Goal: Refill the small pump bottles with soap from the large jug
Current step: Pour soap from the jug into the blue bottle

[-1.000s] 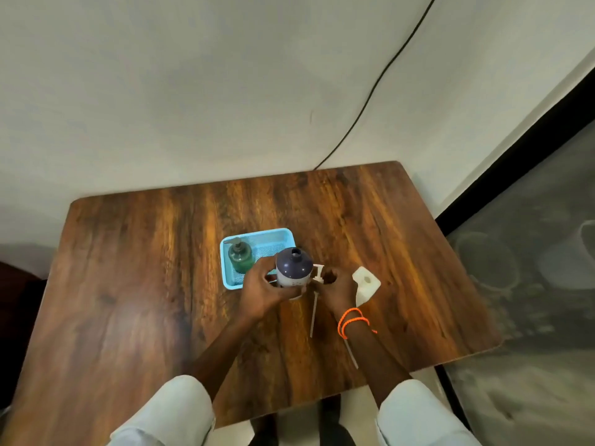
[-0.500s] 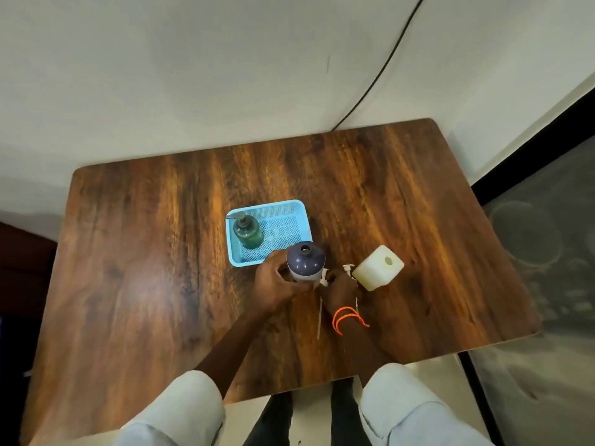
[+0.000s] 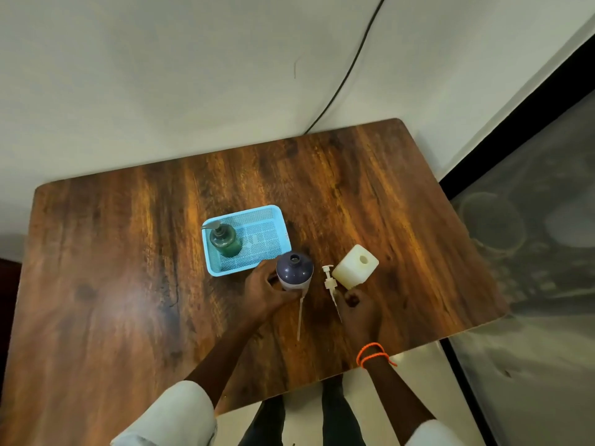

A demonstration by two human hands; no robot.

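A dark purple bottle [image 3: 294,268] stands upright with its neck open, just in front of the blue basket. My left hand [image 3: 265,292] is wrapped around its left side. A white pump [image 3: 329,280] with its long tube lies on the table between this bottle and the cream jug [image 3: 354,267], which has an open hole on top. My right hand [image 3: 359,309] rests below the jug, its fingertips pinching the pump's tube. A second thin tube [image 3: 300,320] lies on the wood below the purple bottle. A green pump bottle [image 3: 225,241] stands in the basket's left half.
The blue mesh basket [image 3: 264,217] sits mid-table on the wooden table [image 3: 112,284]. A white wall with a black cable [image 3: 347,75] runs behind. The table's right edge drops to a dark floor area. My knees show below the near edge.
My right hand has slid back along the pump towards me, so the pump head and collar now lie in view beside the jug. My left hand stays on the purple bottle. The camera has shifted.
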